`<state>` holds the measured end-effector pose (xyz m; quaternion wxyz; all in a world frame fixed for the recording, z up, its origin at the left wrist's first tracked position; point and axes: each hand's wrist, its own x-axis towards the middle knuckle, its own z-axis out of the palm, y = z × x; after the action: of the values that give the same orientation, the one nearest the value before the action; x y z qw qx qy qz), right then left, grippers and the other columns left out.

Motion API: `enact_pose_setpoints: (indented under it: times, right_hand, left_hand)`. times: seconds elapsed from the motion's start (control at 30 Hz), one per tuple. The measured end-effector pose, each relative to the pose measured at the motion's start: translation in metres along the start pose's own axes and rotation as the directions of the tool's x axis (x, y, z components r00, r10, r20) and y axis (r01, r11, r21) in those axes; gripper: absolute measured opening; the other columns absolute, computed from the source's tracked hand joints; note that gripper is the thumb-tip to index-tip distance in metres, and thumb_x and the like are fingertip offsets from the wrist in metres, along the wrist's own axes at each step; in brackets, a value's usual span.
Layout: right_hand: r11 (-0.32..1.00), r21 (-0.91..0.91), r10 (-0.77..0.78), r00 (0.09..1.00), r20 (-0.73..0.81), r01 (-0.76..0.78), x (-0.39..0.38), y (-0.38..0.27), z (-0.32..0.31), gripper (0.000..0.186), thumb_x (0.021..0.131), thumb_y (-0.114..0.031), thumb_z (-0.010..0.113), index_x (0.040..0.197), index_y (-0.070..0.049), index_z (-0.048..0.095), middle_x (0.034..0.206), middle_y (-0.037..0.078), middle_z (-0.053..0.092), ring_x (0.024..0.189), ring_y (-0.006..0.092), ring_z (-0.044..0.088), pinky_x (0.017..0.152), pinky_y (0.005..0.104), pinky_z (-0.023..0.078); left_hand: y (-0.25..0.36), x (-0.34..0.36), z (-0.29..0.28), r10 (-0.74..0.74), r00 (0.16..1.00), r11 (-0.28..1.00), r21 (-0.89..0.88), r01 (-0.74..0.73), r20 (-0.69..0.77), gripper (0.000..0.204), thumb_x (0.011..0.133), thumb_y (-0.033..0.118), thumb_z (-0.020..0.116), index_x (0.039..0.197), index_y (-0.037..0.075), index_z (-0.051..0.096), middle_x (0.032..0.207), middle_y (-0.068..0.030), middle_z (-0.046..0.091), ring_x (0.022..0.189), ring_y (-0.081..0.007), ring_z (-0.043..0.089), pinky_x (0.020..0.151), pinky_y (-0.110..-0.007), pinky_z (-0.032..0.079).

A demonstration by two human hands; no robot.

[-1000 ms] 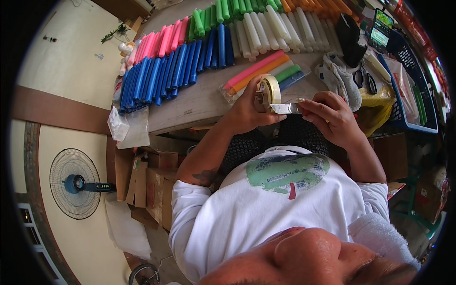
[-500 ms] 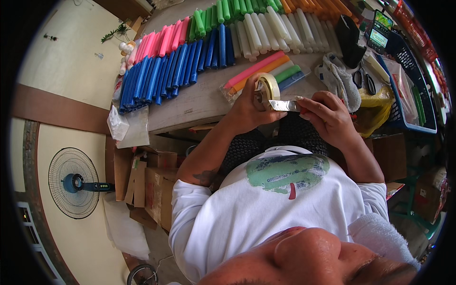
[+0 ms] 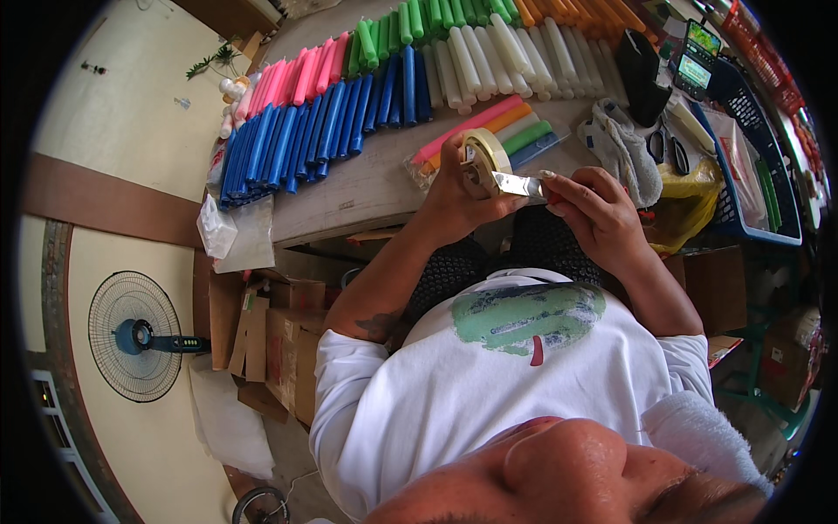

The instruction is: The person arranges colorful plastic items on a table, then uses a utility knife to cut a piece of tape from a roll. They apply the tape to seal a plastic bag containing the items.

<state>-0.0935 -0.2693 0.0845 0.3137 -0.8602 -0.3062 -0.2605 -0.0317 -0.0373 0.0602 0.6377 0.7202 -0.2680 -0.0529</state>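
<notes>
Above the table edge, the left hand (image 3: 458, 196) grips a roll of clear tape (image 3: 482, 159) standing on edge, while the right hand (image 3: 594, 214), at its 3 o'clock, pinches the pulled strip (image 3: 517, 184), which runs left-right. At 2 o'clock, a blue basket (image 3: 768, 229) holds plastic-wrapped goods

My tape roll (image 3: 483, 157) is pale cream with a clear, shiny strip. Blue candles (image 3: 288, 148), pink candles (image 3: 292, 79), green candles (image 3: 393, 31) and white candles (image 3: 489, 57) lie in rows. My white shirt (image 3: 489, 384) has a green print.
</notes>
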Motion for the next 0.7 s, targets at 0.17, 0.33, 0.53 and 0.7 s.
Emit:
enact_pose_setpoints:
  times: [0.17, 0.33, 0.53, 0.7]
  right_hand:
    - [1.0, -0.011, 0.015, 1.0, -0.008, -0.015, 0.001, -0.002, 0.001, 0.038, 0.08, -0.004, 0.07, 0.118, -0.006, 0.064, 0.093, 0.008, 0.06, 0.081, 0.0235, 0.061, 0.07, 0.034, 0.05]
    - [0.997, -0.068, 0.035, 0.995, -0.094, -0.042, 0.003, -0.001, 0.002, 0.034, 0.081, -0.014, 0.072, 0.115, -0.016, 0.067, 0.09, 0.004, 0.06, 0.079, 0.0231, 0.061, 0.067, 0.0353, 0.047]
    - [0.998, 0.012, 0.057, 0.992, -0.115, -0.056, 0.003, 0.01, -0.011, 0.035, 0.081, -0.009, 0.071, 0.116, -0.013, 0.067, 0.091, 0.007, 0.061, 0.078, 0.0251, 0.062, 0.065, 0.0369, 0.05]
    - [0.994, 0.097, -0.041, 0.999, -0.021, 0.043, 0.001, 0.007, -0.013, 0.037, 0.081, -0.008, 0.071, 0.117, -0.013, 0.066, 0.092, 0.008, 0.061, 0.079, 0.0251, 0.062, 0.066, 0.0365, 0.049]
  left_hand:
    - [-0.006, 0.0, 0.002, 0.017, 0.998, 0.997, 0.077, -0.013, -0.053, 0.089, 0.07, 0.013, 0.077, 0.132, 0.007, 0.014, 0.115, -0.0161, 0.046, 0.103, -0.0205, 0.056, 0.086, -0.034, 0.051]
    - [0.002, -0.002, 0.006, -0.044, 0.993, 0.999, 0.008, 0.045, -0.11, 0.088, 0.069, 0.004, 0.077, 0.134, 0.008, 0.019, 0.118, -0.0122, 0.047, 0.11, -0.0186, 0.053, 0.091, -0.034, 0.049]
    - [0.005, -0.003, 0.001, -0.006, 0.996, 0.996, 0.09, 0.014, -0.094, 0.093, 0.067, 0.014, 0.082, 0.133, 0.006, 0.017, 0.116, -0.0141, 0.045, 0.103, -0.0192, 0.055, 0.085, -0.031, 0.05]
    - [0.009, -0.001, -0.002, -0.043, 0.997, 0.995, 0.088, 0.049, -0.062, 0.09, 0.068, 0.013, 0.08, 0.133, 0.007, 0.017, 0.117, -0.0134, 0.045, 0.104, -0.0191, 0.056, 0.087, -0.032, 0.05]
